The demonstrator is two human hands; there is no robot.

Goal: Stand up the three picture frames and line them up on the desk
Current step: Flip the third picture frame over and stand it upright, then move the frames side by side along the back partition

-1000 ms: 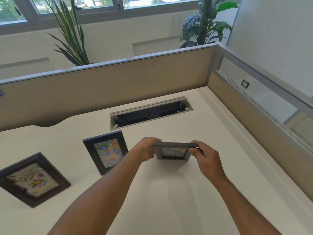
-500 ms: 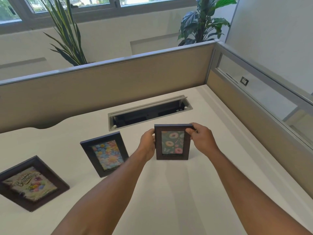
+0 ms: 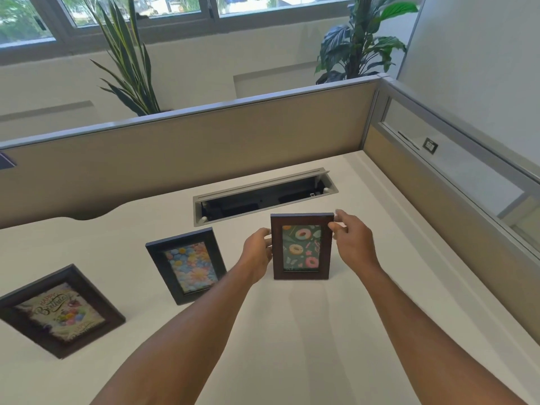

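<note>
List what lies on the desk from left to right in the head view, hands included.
Birthday frame → flower frame → left hand → donut frame → right hand.

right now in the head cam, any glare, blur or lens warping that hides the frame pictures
Head view: wide-angle bending curves the partition and desk edges. Soft daylight from the windows, faint shadows only. No glare on the donut frame; its print reads clearly, as do the flower frame and birthday frame. Slight blur on the right hand fingertips.
</note>
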